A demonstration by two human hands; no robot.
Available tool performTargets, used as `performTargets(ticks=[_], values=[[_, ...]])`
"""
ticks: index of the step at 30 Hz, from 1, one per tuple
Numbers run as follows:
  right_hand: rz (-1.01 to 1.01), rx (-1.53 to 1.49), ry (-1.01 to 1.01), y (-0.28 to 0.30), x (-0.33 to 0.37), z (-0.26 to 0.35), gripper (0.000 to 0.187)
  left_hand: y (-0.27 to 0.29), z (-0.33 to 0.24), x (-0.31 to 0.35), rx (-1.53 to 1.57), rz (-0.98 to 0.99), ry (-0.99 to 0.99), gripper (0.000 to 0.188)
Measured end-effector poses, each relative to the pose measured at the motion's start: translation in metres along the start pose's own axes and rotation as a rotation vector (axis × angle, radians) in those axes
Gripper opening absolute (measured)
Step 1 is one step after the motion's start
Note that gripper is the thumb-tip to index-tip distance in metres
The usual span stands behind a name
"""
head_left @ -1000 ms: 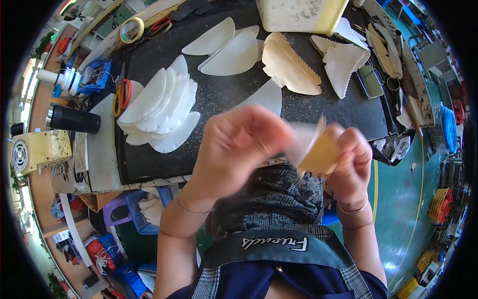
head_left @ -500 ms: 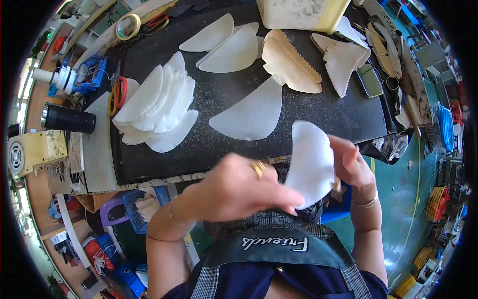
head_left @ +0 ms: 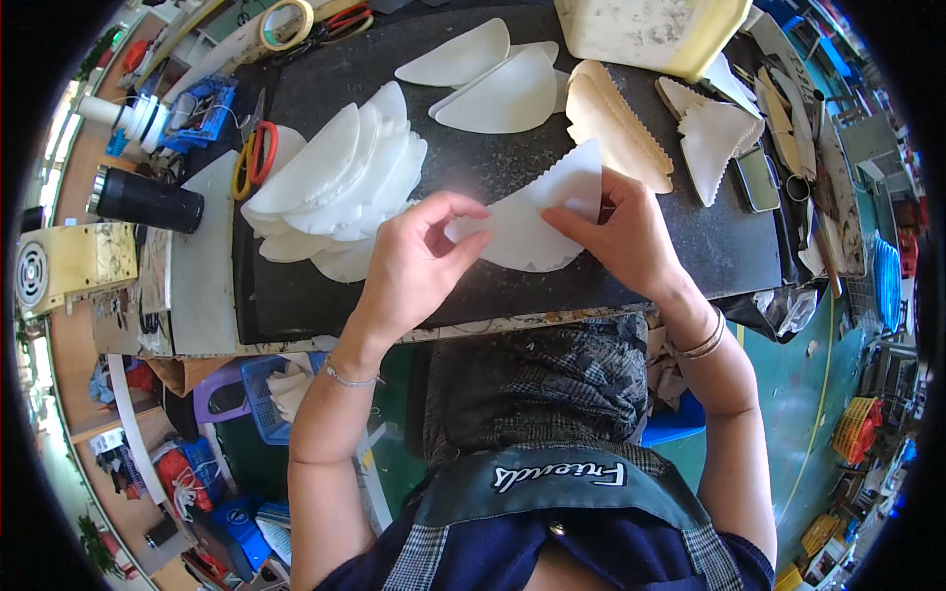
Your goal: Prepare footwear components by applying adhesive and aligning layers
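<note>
Over the black mat (head_left: 325,310), both my hands hold a thin white half-moon piece (head_left: 527,231) with a toothed upper edge and small notches below. My right hand (head_left: 631,231) grips its right end, thumb in front and fingers behind. At the left tip, my left hand (head_left: 419,256) has thumb and forefinger around the piece, slightly spread. Left of my hands lies an overlapping stack of similar white pieces (head_left: 335,177). Smooth white half-moon pieces (head_left: 503,94) lie farther back, and a beige toothed piece (head_left: 616,128) is beyond my right hand.
Red-and-orange-handled scissors (head_left: 258,158) lie at the mat's left edge, near a black flask (head_left: 148,199). A tape roll (head_left: 287,25) and a stained white container (head_left: 650,34) stand at the back. Beige pieces (head_left: 714,143), a phone (head_left: 757,180) and hand tools (head_left: 793,128) occupy the right.
Both hands have moved forward from near the table's front edge to over the mat, with a white piece in them. The single white piece lying mid-mat is no longer separately visible. The view has shifted slightly.
</note>
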State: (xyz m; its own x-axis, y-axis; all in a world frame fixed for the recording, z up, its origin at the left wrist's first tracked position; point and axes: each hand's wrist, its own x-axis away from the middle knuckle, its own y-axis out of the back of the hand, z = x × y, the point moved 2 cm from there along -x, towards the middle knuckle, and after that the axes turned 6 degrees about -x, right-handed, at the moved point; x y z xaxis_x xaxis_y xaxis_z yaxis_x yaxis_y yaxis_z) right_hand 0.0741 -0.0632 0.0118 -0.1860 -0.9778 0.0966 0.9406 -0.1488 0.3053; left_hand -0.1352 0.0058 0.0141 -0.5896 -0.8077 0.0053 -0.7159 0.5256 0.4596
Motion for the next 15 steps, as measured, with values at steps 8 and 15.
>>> performTargets(ticks=[8,15], values=[[-0.285,0.798,0.358,0.010,0.011,0.007,0.027,0.004,-0.007,-0.002,-0.500,-0.032,-0.280,0.018],[-0.320,0.895,0.503,0.062,0.010,-0.006,0.033,-0.017,-0.038,0.022,-0.736,0.042,-0.479,0.051]])
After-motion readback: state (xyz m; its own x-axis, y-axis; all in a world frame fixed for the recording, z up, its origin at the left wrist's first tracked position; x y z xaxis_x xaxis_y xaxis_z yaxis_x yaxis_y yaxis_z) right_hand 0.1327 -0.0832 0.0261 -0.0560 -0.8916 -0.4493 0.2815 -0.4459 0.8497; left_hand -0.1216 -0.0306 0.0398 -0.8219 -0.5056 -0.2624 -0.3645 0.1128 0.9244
